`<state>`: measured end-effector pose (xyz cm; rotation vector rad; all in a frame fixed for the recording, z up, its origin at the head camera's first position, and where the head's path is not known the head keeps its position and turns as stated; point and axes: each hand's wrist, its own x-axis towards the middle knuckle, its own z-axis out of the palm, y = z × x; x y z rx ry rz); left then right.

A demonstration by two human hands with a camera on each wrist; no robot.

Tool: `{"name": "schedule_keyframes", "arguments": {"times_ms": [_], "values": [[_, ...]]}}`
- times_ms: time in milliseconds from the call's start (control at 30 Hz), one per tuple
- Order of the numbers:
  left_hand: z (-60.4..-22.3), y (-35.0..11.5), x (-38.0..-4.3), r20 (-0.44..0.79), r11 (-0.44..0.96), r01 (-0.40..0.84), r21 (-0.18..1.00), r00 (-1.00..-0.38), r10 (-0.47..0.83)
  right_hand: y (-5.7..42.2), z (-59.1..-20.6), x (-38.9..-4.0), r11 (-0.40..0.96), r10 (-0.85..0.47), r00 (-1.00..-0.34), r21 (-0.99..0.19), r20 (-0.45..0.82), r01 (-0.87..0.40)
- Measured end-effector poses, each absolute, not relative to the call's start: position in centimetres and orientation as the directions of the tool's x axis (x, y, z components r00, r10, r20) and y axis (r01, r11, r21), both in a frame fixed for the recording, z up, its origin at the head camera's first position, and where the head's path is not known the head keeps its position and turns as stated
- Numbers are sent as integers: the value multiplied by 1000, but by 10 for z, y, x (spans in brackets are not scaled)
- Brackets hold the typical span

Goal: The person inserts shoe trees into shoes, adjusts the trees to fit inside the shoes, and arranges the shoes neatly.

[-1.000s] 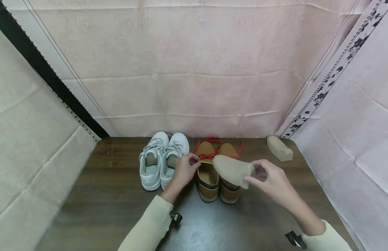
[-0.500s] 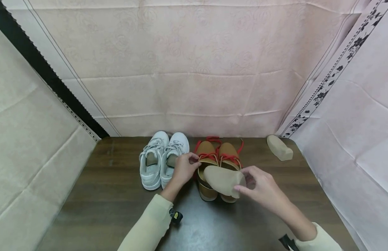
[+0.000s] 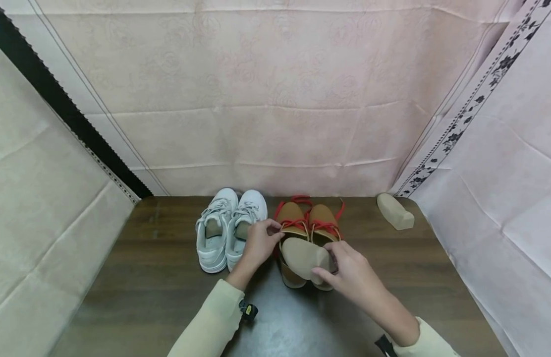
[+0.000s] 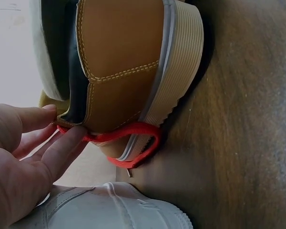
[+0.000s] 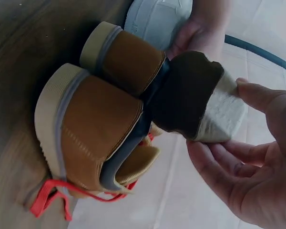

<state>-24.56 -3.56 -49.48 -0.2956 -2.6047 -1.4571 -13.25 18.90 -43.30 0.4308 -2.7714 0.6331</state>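
Observation:
My right hand [image 3: 351, 270] pinches the heel end of a beige moulded shoe insert [image 3: 300, 255]. In the right wrist view its hollow dark underside shows, with thumb and fingers on opposite edges. The toe end points left, over the opening of the left brown shoe [image 4: 119, 43]. My left hand [image 3: 259, 243] pinches that shoe's collar near the red laces [image 4: 133, 131], thumb inside and fingers outside. The right brown shoe [image 5: 95, 129] stands alongside, partly covered by the insert in the head view.
A pair of white sneakers [image 3: 217, 233] stands just left of the brown shoes, with an insert visible inside each. Another beige insert [image 3: 395, 211] lies at the back right of the brown wooden surface [image 3: 159, 297]. Pale patterned cloth [image 3: 257, 99] walls the back and sides.
My right hand has carried the insert left and slightly down, from over the right brown shoe to over the left one, turning its toe downward. My left hand has stayed at the collar.

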Motion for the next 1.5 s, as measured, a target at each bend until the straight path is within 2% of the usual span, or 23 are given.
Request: {"name": "schedule_keyframes", "arguments": {"times_ms": [700,1233,1500], "values": [[-496,-36,-246,260,497,280,821,-959,111,149,-429,-151,920,-299,-844,-100,445,-379],[-496,-35,-245,239,502,263,824,-964,113,140,-433,-169,929,-304,-859,-71,412,-362],[-495,-35,-245,251,497,272,824,-962,110,135,-435,-183,941,-270,-896,-101,354,-324]]}}
